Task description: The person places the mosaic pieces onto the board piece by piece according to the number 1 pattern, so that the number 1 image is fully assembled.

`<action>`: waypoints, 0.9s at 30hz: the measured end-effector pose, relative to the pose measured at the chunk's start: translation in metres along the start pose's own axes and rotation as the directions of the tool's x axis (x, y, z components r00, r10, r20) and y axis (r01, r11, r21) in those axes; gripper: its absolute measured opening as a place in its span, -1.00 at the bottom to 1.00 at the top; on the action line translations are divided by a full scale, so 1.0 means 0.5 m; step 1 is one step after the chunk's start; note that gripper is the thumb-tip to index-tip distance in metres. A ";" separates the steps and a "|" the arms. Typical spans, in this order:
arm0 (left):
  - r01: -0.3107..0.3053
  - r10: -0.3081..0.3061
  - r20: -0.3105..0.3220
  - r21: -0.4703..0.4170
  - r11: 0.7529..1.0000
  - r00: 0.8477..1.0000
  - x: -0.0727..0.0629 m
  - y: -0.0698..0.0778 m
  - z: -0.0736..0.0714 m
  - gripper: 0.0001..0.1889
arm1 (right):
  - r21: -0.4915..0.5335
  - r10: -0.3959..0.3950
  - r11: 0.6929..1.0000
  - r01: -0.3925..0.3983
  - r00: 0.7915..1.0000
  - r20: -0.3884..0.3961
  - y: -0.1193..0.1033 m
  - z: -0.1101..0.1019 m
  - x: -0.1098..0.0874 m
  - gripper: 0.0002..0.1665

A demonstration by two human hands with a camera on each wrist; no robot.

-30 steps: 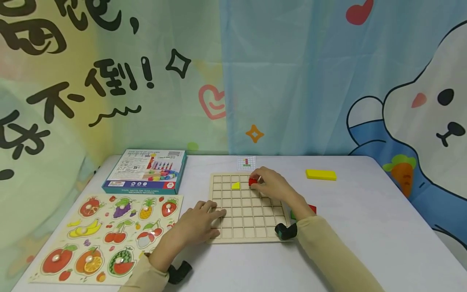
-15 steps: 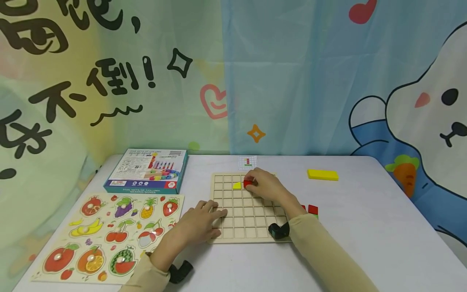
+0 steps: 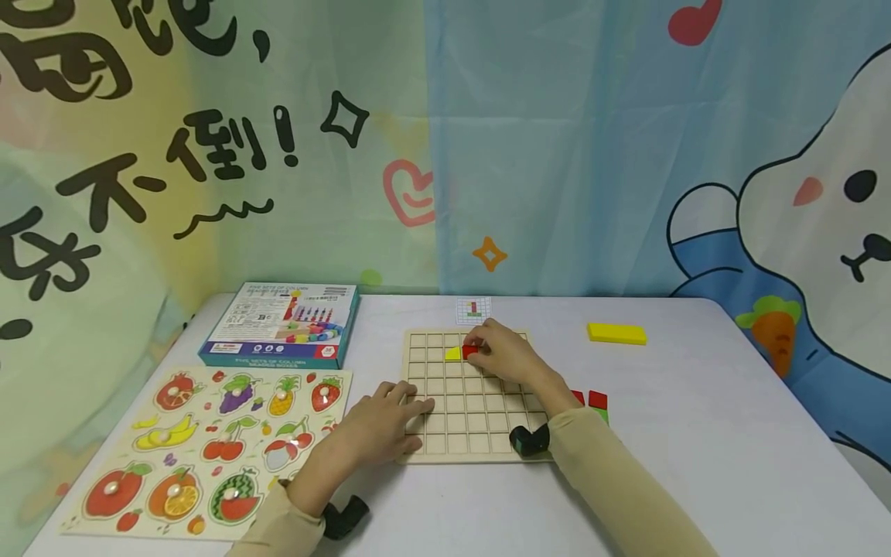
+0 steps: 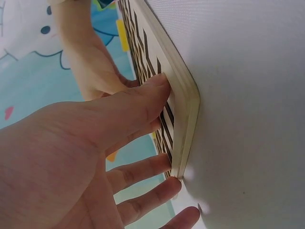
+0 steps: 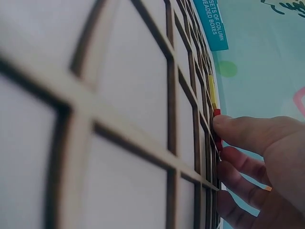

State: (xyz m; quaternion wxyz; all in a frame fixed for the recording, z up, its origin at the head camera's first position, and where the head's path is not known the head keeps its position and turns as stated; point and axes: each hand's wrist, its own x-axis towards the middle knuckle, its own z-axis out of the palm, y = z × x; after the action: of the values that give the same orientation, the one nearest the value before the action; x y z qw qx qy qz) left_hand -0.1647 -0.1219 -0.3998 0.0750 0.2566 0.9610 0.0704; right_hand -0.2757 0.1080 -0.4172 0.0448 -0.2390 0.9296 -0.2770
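A wooden grid board (image 3: 455, 424) lies flat on the table. My right hand (image 3: 506, 356) pinches a small red block (image 3: 469, 351) at one of the board's upper squares, right beside a yellow block (image 3: 452, 353). Thumb and fingers meet the red block (image 5: 218, 113) in the right wrist view, where the yellow block (image 5: 212, 88) sits in line with it. At the board's left edge rests my left hand (image 3: 381, 424), fingers spread. The left wrist view has its thumb on the board's rim (image 4: 183, 107), with other fingertips near the corner.
Behind the board lies a small pattern card (image 3: 473, 311). Red and green blocks (image 3: 598, 401) sit to its right, partly behind the right forearm. A long yellow block (image 3: 616, 333) lies farther back. Leftward are a box (image 3: 278, 325) and a fruit puzzle board (image 3: 188, 456).
My right hand has moved slightly left with the red block, bringing it from a gap away to beside the yellow block. The left hand has stayed on the board's edge.
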 end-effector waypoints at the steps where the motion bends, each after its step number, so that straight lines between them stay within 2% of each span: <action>1: 0.000 0.000 0.001 -0.003 1.000 1.000 0.000 0.000 0.000 -0.46 | 0.002 0.000 1.000 0.000 1.000 0.000 0.000 0.000 0.000 -0.71; 13: -0.001 0.001 0.000 -0.011 1.000 1.000 0.001 -0.001 0.004 -0.45 | 0.031 0.024 0.999 -0.024 1.000 -0.001 0.000 0.002 -0.002 -0.70; 27: -0.004 0.004 -0.001 -0.007 1.000 1.000 0.003 -0.003 0.006 -0.45 | 0.084 0.003 0.996 -0.003 1.000 -0.002 0.006 -0.005 -0.013 -0.71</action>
State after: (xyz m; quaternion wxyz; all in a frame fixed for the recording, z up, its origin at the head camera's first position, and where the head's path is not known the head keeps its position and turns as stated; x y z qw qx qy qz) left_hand -0.1659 -0.1220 -0.4033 0.0751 0.2583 0.9603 0.0742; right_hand -0.2717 0.1146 -0.4170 0.0543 -0.2354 0.9175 -0.3161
